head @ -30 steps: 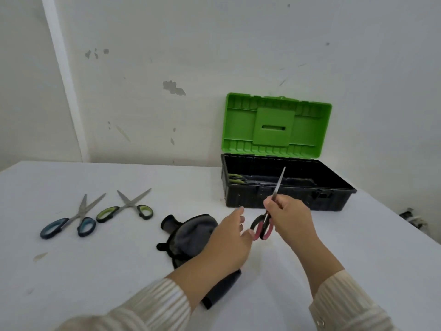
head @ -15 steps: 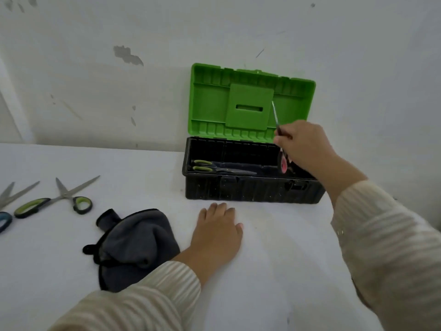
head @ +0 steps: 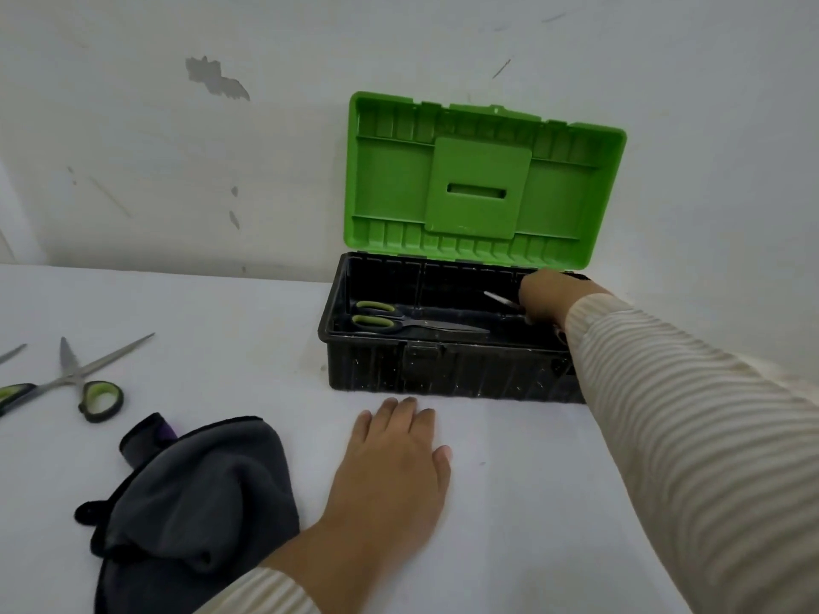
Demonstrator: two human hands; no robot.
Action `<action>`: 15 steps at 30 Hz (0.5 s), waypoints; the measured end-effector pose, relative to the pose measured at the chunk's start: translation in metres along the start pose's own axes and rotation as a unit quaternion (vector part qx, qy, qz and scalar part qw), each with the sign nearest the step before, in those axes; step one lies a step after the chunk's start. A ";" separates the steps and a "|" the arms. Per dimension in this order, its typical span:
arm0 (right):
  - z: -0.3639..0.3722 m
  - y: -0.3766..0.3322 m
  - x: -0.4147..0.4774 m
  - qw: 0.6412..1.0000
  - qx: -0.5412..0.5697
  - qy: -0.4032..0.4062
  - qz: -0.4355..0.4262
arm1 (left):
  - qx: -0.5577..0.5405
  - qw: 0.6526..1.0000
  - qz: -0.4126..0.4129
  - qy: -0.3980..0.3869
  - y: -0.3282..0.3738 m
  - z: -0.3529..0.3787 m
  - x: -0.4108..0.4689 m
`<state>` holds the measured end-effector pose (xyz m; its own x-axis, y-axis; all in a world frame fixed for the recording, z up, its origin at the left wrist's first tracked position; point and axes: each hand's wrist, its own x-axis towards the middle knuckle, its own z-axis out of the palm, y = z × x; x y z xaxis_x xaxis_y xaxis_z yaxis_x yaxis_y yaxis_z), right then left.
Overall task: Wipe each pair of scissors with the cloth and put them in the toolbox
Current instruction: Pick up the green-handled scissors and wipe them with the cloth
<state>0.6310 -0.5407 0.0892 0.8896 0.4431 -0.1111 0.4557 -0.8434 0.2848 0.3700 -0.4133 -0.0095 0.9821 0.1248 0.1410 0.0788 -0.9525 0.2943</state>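
Observation:
The black toolbox [head: 447,370] stands open against the wall, its green lid [head: 478,179] upright. My right hand [head: 547,296] reaches into the box's right end and grips the red-handled scissors [head: 500,299]; only the blade tip shows, pointing left. A green-handled pair [head: 399,323] lies inside on the left. My left hand [head: 392,471] rests flat on the table in front of the box. The dark grey cloth [head: 195,498] lies crumpled to its left. Another green-handled pair [head: 84,383] lies open at the far left.
A blade tip of a further pair of scissors [head: 11,353] shows at the left edge. The white table [head: 509,502] meets the marked white wall just behind the toolbox. My striped right sleeve [head: 691,458] covers the box's right front corner.
My right hand has come down from in front of the lid into the toolbox with the red-handled scissors, turning the blades from upright to lying leftward. The left hand stays flat on the table.

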 end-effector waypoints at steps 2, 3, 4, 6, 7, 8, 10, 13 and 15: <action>0.004 -0.003 0.001 0.999 0.021 -0.040 0.021 | 0.000 1.000 -0.001 0.001 0.000 0.001 0.001; 0.007 -0.002 0.002 0.998 0.024 -0.059 0.025 | 0.000 1.000 -0.001 0.001 0.000 0.001 0.001; 0.008 -0.001 0.002 0.997 0.025 -0.075 0.021 | -0.001 1.000 -0.001 0.000 0.000 0.001 0.001; 0.008 0.001 0.002 0.997 0.024 -0.078 0.009 | -0.003 1.000 -0.002 0.000 0.000 -0.001 0.001; 0.005 0.000 -0.002 0.998 0.030 -0.059 0.005 | -0.004 1.000 -0.002 0.002 0.000 -0.002 0.001; 0.000 -0.004 -0.011 0.999 0.042 -0.028 -0.003 | -0.006 1.000 -0.003 0.001 0.001 -0.002 0.001; -0.014 -0.019 -0.030 0.992 0.110 0.058 -0.020 | -0.018 1.000 -0.007 -0.002 0.003 -0.004 0.001; -0.037 -0.056 -0.071 0.928 0.338 0.155 0.004 | -0.080 0.997 -0.015 -0.016 0.002 -0.011 0.002; -0.045 -0.086 -0.098 0.840 0.510 0.188 0.009 | -0.212 0.974 -0.074 -0.016 -0.003 -0.024 0.003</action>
<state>0.5032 -0.4975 0.1185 0.9110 0.3305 0.2466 0.4032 -0.5881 -0.7011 0.3685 -0.4031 0.0124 0.9708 0.2363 0.0401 0.1483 -0.7238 0.6739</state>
